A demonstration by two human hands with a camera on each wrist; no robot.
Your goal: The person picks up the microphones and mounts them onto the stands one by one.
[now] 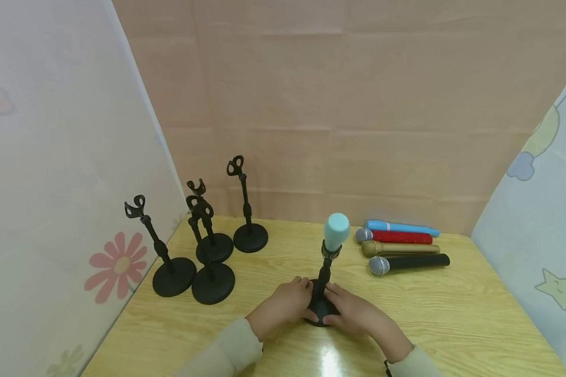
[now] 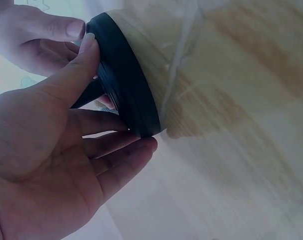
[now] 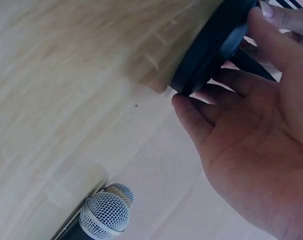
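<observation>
A black tabletop microphone stand [image 1: 324, 276] stands on the table in front of me, with a pale turquoise microphone [image 1: 337, 230] upright in its clip. My left hand [image 1: 290, 299] grips the round base [image 2: 129, 75] from the left, thumb at the near edge and fingers along the rim. From the other side my right hand [image 1: 356, 310] holds the same base [image 3: 211, 47], thumb and fingers around its rim. The two thumbs come close together at the near edge. Much of the base's top is hidden under the hands in the head view.
Several black stands with bare clips, among them one at the back [image 1: 250, 238] and one at the left [image 1: 174, 276], stand on the table's left side. At the right lie a blue microphone [image 1: 401, 227], a red one [image 1: 401, 237], a gold one [image 1: 405, 248] and a black one [image 1: 417, 262].
</observation>
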